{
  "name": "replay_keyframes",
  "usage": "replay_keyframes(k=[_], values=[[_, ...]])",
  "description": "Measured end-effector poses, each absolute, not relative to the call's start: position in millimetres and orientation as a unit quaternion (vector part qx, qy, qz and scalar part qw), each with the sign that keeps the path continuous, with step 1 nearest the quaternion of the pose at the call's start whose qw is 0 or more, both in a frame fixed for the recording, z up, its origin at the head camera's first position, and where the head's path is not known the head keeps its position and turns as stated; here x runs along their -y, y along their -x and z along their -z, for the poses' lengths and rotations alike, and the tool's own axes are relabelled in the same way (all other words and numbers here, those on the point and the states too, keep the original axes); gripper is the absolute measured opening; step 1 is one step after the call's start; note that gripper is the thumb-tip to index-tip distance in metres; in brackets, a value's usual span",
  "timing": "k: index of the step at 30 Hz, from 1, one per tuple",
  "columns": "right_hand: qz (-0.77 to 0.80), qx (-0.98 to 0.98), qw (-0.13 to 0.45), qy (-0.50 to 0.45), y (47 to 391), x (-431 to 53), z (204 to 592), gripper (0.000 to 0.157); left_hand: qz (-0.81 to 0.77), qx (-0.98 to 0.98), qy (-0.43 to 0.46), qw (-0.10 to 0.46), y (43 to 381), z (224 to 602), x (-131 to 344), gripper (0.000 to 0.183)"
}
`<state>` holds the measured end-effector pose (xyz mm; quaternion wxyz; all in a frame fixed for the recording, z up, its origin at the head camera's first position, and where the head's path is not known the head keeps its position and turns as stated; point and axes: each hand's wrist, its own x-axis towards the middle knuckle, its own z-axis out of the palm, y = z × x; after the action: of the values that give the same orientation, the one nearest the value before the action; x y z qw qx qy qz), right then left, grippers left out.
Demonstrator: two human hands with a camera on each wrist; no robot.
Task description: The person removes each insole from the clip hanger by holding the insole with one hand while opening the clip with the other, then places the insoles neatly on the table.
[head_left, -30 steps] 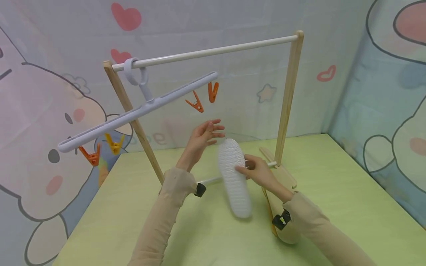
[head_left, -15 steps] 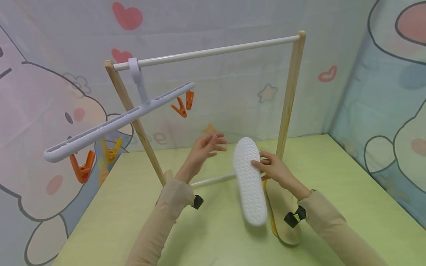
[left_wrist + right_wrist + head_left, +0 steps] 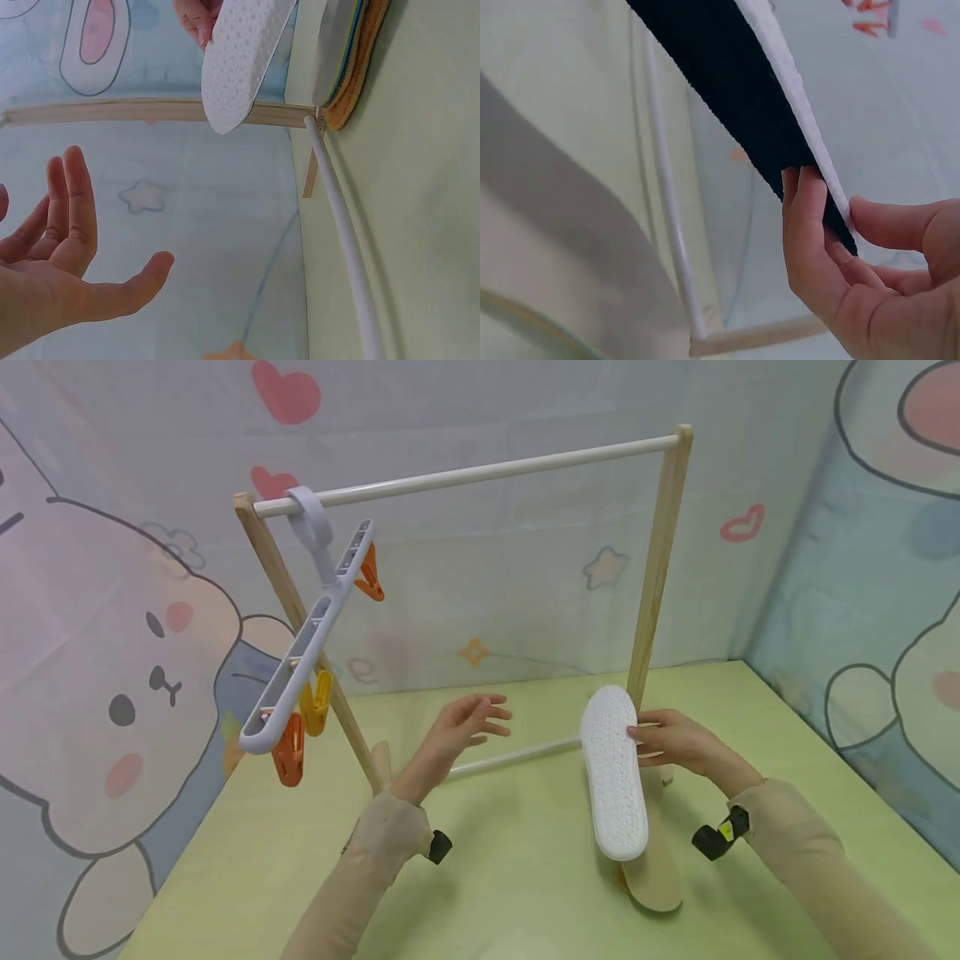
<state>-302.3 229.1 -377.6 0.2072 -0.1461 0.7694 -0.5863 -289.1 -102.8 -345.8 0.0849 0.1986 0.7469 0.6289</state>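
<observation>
Between thumb and fingers my right hand (image 3: 686, 745) pinches a white insole (image 3: 617, 777) by its right edge. The insole stands nearly upright, its dimpled white face towards the head view. In the right wrist view its other face is a dark cloth side (image 3: 727, 82), with the fingers (image 3: 806, 217) against it and the thumb on the white side. My left hand (image 3: 467, 727) is held up left of the insole, apart from it, with relaxed fingers and nothing in them. Behind the white insole, more insoles (image 3: 654, 881) lie on the table, the top one beige, partly hidden.
A wooden rack with a white top rail (image 3: 480, 472) and a low white bar (image 3: 517, 755) stands behind my hands. On the rail's left end hangs a pale hanger (image 3: 322, 610), carrying orange clips (image 3: 288, 750) and a yellow clip (image 3: 317, 703). Printed cloth (image 3: 480, 593) covers the walls.
My right hand has carried the white insole to the right, over the other insoles. The hanger has turned on the rail, its near end swinging right. My left hand has sunk a little.
</observation>
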Motion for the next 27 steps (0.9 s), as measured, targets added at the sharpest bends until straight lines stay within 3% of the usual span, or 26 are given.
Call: replay_keyframes(k=[5, 13, 27], values=[[0.613, -0.741, 0.242, 0.132, 311, -253, 391, 0.083, -0.626, -0.748, -0.200, 0.090, 285, 352, 105, 0.035], [0.597, -0.758, 0.256, 0.059, 305, -256, 400, 0.066, -0.630, -0.742, -0.204, 0.103, 280, 355, 106, 0.035], [0.576, -0.771, 0.260, 0.076, 299, -259, 420, 0.056, -0.624, -0.746, -0.201, 0.116, 273, 365, 103, 0.036]])
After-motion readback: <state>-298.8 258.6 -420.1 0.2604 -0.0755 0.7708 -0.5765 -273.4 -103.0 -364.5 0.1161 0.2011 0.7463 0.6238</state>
